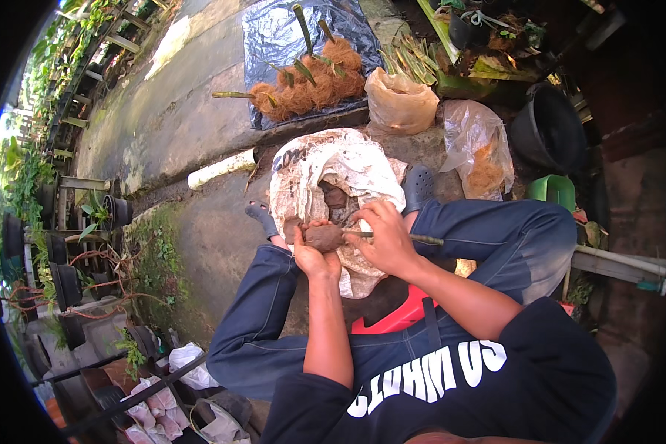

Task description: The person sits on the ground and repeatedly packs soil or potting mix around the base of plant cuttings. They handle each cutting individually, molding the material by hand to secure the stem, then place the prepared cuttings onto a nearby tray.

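Note:
My left hand (317,261) holds a lump of brown soil (323,237) over an open white woven sack (294,183). A green plant cutting (430,240) runs from the right side of the lump towards my right thigh. My right hand (382,236) has its fingers on the cutting, close to the lump. Dark soil (334,198) lies inside the sack. Beyond the sack, several fibre-wrapped balls (311,86) with green cuttings sticking out lie on a black plastic sheet (266,33).
A plastic bag (402,105) stands behind the sack, near a clear bag of brown fibre (480,161). Right of these are a black bucket (549,127) and a green container (553,190). Potted plants (116,211) line the left. A red stool (399,313) is beneath me.

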Demonstrator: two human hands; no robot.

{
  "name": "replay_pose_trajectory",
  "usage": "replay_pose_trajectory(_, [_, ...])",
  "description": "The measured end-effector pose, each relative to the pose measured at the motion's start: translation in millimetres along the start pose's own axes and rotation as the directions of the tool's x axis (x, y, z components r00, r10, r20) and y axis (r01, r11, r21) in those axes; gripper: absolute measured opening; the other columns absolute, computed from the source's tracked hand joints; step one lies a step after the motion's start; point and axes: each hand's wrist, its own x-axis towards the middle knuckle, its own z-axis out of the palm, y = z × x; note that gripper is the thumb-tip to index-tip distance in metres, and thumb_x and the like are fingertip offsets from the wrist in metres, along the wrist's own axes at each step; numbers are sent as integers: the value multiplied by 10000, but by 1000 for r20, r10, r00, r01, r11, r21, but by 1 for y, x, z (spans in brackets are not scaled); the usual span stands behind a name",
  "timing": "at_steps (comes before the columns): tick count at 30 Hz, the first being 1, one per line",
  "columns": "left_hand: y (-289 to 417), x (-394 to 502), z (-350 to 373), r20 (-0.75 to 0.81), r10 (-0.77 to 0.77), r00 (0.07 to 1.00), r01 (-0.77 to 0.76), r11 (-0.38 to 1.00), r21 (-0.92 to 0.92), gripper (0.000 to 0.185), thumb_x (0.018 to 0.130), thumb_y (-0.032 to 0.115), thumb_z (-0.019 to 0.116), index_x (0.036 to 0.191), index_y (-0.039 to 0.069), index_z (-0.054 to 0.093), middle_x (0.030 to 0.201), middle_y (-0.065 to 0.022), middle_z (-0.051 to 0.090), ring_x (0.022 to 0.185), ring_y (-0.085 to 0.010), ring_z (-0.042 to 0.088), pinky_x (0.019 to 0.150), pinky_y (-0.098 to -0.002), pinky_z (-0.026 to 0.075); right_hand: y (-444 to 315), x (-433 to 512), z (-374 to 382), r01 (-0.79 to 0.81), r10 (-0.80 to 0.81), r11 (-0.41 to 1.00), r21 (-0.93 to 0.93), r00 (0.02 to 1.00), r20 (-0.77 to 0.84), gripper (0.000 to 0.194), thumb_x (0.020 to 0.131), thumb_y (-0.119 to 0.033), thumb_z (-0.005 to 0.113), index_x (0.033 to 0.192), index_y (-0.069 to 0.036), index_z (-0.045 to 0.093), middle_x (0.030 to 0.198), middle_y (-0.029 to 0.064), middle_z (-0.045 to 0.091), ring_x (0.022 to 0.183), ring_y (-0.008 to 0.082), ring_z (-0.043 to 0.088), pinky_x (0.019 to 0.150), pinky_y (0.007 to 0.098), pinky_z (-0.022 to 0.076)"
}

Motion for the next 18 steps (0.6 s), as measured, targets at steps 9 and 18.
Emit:
replay_pose_trajectory(9, [-5, 3, -25, 66, -164, 984, 175, 949, -263, 441, 1110, 382, 419, 1185, -18, 589, 1194, -193, 664, 1166, -358, 639, 1062, -526, 508, 25, -29, 34, -418, 305, 867, 272, 876, 373, 564, 1018, -468, 632, 1222, 57, 616, 1171, 249, 673, 1079, 380, 672, 940, 462, 517])
replay_pose_trajectory(18, [-21, -24, 27, 175, -94, 980, -3, 874, 487, 417, 1118, 297, 502, 1334, -48, 595, 1335, -176, 676, 1257, -270, 624, 1096, -407, 473, 37, -11, 23, -544, 465, 129, 829, 772, 434, 534, 1104, -524, 471, 1440, -111, 513, 1374, 57, 579, 1243, 166, 578, 981, 398, 548])
